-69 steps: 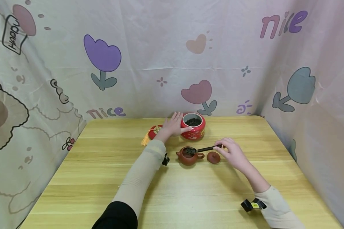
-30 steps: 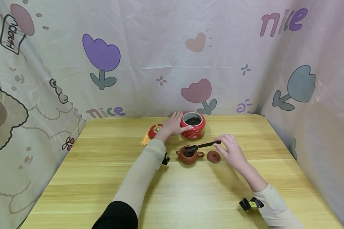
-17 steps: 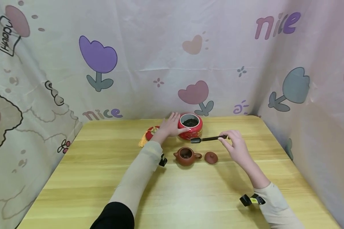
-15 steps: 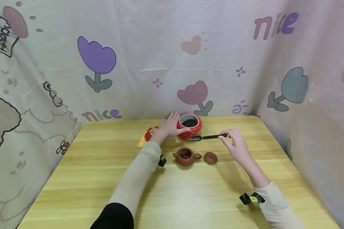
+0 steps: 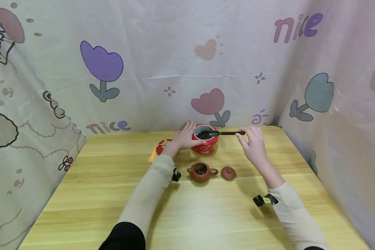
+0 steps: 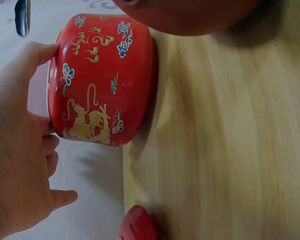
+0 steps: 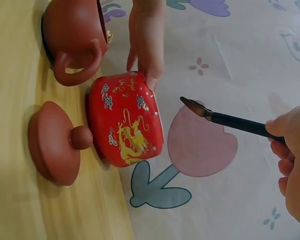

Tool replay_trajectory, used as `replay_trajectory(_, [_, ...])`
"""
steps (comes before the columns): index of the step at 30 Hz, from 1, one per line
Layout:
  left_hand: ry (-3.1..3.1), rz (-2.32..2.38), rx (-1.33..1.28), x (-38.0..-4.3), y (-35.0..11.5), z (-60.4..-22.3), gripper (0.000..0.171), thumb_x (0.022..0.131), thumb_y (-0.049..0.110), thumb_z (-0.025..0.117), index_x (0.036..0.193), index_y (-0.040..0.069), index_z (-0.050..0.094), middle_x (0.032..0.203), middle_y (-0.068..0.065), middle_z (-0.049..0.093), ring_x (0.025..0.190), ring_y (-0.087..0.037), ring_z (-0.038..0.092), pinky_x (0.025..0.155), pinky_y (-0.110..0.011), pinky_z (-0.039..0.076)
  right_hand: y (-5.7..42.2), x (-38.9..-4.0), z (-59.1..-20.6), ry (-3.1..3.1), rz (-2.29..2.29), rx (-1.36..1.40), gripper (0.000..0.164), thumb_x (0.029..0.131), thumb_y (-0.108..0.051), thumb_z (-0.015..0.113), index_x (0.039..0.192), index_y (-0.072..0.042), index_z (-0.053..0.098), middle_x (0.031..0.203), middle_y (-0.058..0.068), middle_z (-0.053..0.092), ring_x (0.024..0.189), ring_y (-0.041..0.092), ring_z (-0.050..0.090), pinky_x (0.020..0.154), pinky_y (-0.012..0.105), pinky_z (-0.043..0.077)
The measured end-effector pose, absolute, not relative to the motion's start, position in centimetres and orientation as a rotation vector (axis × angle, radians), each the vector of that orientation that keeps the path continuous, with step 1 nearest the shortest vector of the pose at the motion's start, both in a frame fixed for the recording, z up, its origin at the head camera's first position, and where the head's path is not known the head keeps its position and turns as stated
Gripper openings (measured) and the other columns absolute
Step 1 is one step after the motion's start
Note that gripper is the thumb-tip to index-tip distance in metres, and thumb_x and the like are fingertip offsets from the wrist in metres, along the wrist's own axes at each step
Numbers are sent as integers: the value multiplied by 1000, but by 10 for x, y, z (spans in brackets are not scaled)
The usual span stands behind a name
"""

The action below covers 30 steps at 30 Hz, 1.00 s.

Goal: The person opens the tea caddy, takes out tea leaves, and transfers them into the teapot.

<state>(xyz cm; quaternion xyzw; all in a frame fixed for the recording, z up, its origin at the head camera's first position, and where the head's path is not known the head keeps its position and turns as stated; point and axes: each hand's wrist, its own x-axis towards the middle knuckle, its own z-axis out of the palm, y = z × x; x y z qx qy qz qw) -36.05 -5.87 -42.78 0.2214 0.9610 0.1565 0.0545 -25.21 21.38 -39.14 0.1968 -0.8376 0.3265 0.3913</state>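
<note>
In my right hand (image 5: pixel 252 144) I pinch the dark handle of a small tea scoop (image 5: pixel 226 133). Its head hovers just above the mouth of a red jar (image 5: pixel 205 148) with gold dragon decoration, and dark tea leaves (image 5: pixel 203 134) show inside. My left hand (image 5: pixel 183 139) rests against the jar's left side, fingers spread and mostly straight, thumb touching near the rim. A brown clay teapot (image 5: pixel 200 177) stands uncovered in front of the jar, with some dark leaves inside. Beside its handle lies the teapot lid (image 5: pixel 228 173), knob up.
The red jar lid (image 5: pixel 163 146) with a yellow tassel (image 5: pixel 153 155) lies left of the jar, partly behind my left wrist. Everything stands on a wooden table (image 5: pixel 187 215). A printed curtain (image 5: pixel 162 69) hangs along its back edge and at both sides.
The scoop tipped into the teapot, then rose out of it and travelled up and back to the jar's mouth. Leaves now lie in the teapot. The left hand stays at the jar.
</note>
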Motion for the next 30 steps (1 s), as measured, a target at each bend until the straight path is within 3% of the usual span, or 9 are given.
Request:
replay_trajectory(17, [2950, 472, 640, -357, -56, -430, 104, 85, 76, 45, 158, 12, 9, 166, -9, 5, 154, -26, 0, 118, -61, 21, 183, -308, -405, -2259, 576, 548, 13, 89, -9, 69, 97, 1, 68, 92, 17, 63, 90, 37, 51, 84, 48, 43])
replay_trajectory(30, [2949, 509, 629, -357, -58, -431, 104, 85, 76, 46, 158, 12, 9, 166, -10, 8, 154, -28, 2, 117, -63, 20, 163, -328, -418, -2215, 281, 643, 15, 85, -6, 70, 99, -2, 68, 96, 13, 63, 91, 33, 54, 74, 46, 44])
